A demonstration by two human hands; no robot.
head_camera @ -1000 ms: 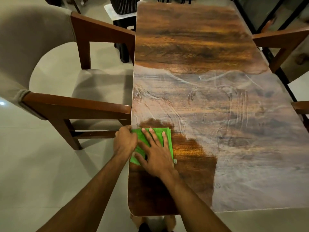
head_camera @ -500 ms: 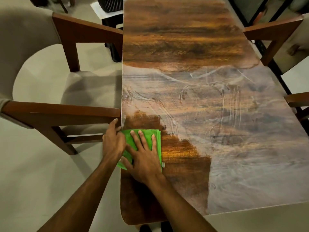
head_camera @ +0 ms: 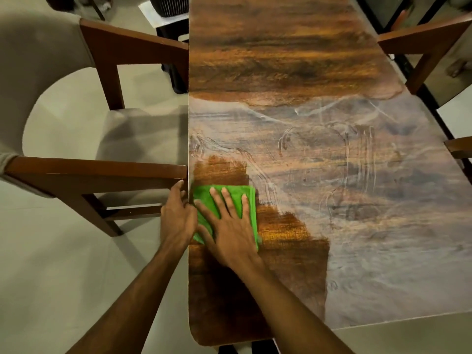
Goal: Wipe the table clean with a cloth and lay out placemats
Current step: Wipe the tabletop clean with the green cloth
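Cloth at the bench's near left edge

The folded green cloth point(head_camera: 235, 200) lay on the long wooden bench point(head_camera: 293, 60) under the right hand point(head_camera: 229, 233), with the left hand point(head_camera: 177, 218) just left of it at the rim. A wooden-armed cushioned chair point(head_camera: 97, 172) stood left of the bench, and another wooden chair point(head_camera: 421, 42) at the far right.

Cloth point(head_camera: 235, 192) approx. half hid under right hand point(head_camera: 229, 238) (chair point(head_camera: 421, 47) at rt cut off).

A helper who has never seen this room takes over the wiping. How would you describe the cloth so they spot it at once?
Find the long wooden table, hazy with pale film across its middle. At its near left edge, beside a chair arm, a folded cloth lies flat under the right hand, fingers spread. It is the only bright green thing in view.
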